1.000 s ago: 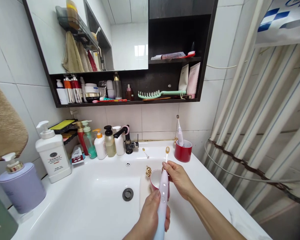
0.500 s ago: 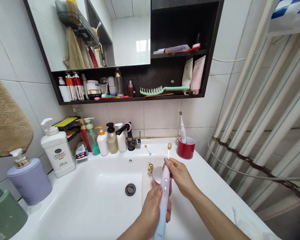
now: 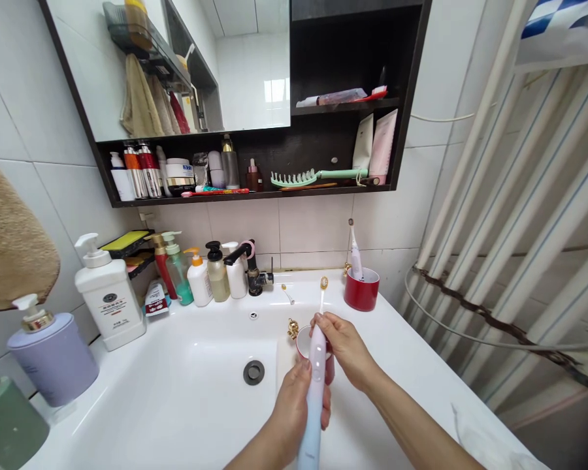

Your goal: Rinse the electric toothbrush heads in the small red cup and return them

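An electric toothbrush (image 3: 315, 372), pink fading to pale blue, points away from me over the sink's right part. My left hand (image 3: 298, 405) is wrapped round its handle. At the neck, my right hand (image 3: 340, 343) pinches the base of the white brush head (image 3: 323, 287), whose bristles are yellowish. Behind my hands a red cup (image 3: 304, 341) with a white inside and a gold figure-shaped handle (image 3: 293, 328) is partly hidden. Beyond it, a small spare brush head (image 3: 287, 294) lies on the sink's back ledge.
A second red cup (image 3: 361, 290) holds another electric toothbrush (image 3: 355, 251). The black faucet (image 3: 255, 271) stands behind the white sink (image 3: 186, 365), beside several pump bottles (image 3: 200, 281). A dark mirror cabinet (image 3: 255, 196) hangs above. White pipes (image 3: 500, 228) run along the right.
The view has shifted slightly, so the scene sits a little further left. Both hands keep their hold on the toothbrush, and the brush head stands a touch higher.
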Motion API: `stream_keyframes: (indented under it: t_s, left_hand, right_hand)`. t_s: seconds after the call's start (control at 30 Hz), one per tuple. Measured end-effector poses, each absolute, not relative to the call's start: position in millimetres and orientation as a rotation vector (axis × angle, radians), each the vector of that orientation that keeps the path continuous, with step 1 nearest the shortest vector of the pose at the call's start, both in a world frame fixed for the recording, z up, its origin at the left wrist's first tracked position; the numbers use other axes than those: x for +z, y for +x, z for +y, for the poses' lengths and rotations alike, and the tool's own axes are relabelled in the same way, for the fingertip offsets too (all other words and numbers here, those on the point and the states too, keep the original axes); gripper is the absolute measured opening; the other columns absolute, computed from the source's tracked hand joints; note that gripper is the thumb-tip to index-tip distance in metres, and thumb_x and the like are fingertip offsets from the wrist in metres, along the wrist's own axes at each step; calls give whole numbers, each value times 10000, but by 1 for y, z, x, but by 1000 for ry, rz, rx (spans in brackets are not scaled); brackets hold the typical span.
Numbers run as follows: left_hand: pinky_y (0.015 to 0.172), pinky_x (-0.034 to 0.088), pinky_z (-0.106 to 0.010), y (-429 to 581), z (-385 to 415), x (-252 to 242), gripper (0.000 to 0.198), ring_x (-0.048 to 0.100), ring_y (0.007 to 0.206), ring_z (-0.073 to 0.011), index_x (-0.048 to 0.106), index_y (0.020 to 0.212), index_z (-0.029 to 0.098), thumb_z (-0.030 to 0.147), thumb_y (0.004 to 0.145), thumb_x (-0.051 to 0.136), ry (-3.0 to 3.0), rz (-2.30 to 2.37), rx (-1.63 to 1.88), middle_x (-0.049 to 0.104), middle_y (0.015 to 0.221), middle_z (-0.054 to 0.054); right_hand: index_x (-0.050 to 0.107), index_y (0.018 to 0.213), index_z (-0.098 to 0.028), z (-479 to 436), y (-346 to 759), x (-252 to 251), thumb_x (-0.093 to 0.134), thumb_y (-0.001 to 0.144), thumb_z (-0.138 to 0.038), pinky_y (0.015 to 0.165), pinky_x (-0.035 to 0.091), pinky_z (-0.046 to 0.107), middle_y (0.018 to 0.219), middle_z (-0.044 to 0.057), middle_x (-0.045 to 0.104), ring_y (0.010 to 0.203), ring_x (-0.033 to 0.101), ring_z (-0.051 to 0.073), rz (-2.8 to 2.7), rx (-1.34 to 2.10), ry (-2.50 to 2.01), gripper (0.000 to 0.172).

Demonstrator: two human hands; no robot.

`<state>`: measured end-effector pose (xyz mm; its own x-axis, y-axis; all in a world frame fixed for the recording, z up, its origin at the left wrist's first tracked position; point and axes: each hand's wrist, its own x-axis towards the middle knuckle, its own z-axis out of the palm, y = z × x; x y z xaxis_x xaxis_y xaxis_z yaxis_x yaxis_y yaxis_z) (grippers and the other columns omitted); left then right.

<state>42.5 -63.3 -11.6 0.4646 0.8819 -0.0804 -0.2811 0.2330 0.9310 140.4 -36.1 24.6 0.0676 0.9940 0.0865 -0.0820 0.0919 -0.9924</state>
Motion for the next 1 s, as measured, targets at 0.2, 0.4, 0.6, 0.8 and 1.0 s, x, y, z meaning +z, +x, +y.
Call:
stream_keyframes:
  t_s: [0.2, 0.4, 0.6, 0.8, 1.0]
  left_hand:
    - [352, 252, -187, 39, -61, -5, 349, 361, 316, -45, 394, 684, 150, 484, 670, 290, 1001, 744, 945, 429, 459, 43]
    - [357, 243, -188, 42, -64, -17, 378, 367, 310, -48, 401, 684, 151, 501, 671, 258, 1054, 665, 864, 434, 449, 44]
    - [377, 255, -189, 38, -59, -7, 387, 355, 345, -48, 412, 618, 151, 520, 644, 297, 1000, 763, 994, 431, 453, 43]
    - [543, 350, -235, 32, -47, -15, 379, 452, 537, -101, 457, 722, 147, 451, 699, 232, 1170, 839, 1084, 504, 581, -8]
    - [768, 295, -254, 36, -45, -22, 322, 381, 911, -147, 381, 956, 184, 221, 637, 397, 1820, 1192, 1049, 427, 1007, -45]
  right_hand:
    - [496, 675, -158, -38, 137, 25, 439, 627, -401, 455, 338, 210, 503, -29, 470, 477, 440, 88, -1203, 1215, -1057, 254]
    - [479, 631, -151, -34, 149, 31, 430, 633, -399, 440, 328, 192, 526, -22, 491, 437, 409, 58, -1039, 1132, -1071, 253]
    - [459, 654, -149, -43, 139, 24, 454, 619, -383, 368, 299, 193, 475, -35, 484, 386, 456, 83, -1435, 1328, -1118, 236]
    - [449, 705, -152, -43, 139, 27, 457, 628, -345, 395, 345, 211, 516, -24, 496, 417, 467, 95, -1520, 1210, -1126, 208]
    - [457, 713, -150, -11, 163, 37, 428, 635, -339, 558, 377, 239, 644, 9, 509, 597, 466, 124, -1391, 660, -1232, 207]
